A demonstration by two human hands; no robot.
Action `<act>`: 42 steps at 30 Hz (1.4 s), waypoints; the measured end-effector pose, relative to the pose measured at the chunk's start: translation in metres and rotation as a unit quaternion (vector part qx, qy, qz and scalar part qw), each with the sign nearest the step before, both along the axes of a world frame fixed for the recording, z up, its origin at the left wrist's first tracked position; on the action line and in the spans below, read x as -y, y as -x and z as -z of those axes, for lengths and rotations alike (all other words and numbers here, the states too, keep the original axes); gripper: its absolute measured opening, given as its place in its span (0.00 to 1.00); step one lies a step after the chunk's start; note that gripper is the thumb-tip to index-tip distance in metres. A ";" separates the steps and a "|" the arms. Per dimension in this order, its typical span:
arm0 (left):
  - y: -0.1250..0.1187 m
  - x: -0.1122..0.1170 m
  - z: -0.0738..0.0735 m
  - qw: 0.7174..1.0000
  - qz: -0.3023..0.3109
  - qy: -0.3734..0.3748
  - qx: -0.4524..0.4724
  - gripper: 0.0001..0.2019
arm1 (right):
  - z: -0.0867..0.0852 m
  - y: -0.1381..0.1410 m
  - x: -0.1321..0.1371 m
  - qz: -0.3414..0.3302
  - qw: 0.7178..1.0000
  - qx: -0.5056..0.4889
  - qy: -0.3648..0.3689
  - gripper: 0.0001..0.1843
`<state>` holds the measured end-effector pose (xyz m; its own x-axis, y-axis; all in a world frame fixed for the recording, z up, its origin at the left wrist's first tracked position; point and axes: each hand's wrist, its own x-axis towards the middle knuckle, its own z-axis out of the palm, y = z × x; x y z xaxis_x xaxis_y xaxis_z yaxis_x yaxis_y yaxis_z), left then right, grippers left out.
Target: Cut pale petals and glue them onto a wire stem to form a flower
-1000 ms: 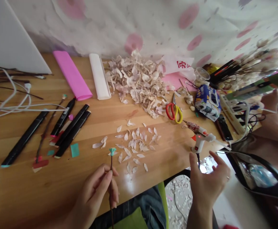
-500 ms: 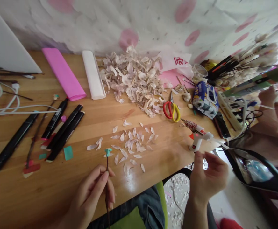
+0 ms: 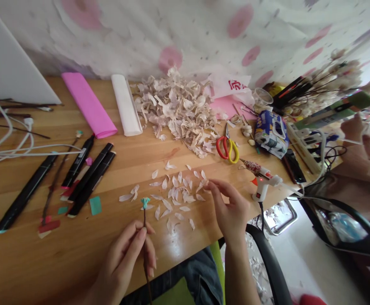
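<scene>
Left hand [image 3: 124, 258] in a narrow grip on thin brown stem [image 3: 144, 216], long axis near vertical in view, teal tip [image 3: 145, 202] pointing up, above the table [image 3: 45, 262]. Right hand [image 3: 229, 207] open wide, fingers just beside loose paper petals [image 3: 187, 198].

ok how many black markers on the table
4. All lie on the wooden table, left of the loose petals: one black marker set apart, then three more side by side.

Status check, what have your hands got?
Left hand: pinching thin brown stem with teal tip. Right hand: open, fingertips beside loose pale petals. White glue gun just right of it.
</scene>
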<state>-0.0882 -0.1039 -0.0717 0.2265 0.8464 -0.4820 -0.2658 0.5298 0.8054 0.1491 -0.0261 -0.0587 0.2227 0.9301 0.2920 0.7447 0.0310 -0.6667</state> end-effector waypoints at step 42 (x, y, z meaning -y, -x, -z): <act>0.001 0.001 -0.005 0.999 -0.017 -0.022 0.037 0.18 | -0.013 0.060 0.015 -0.066 0.953 -0.272 0.114 0.05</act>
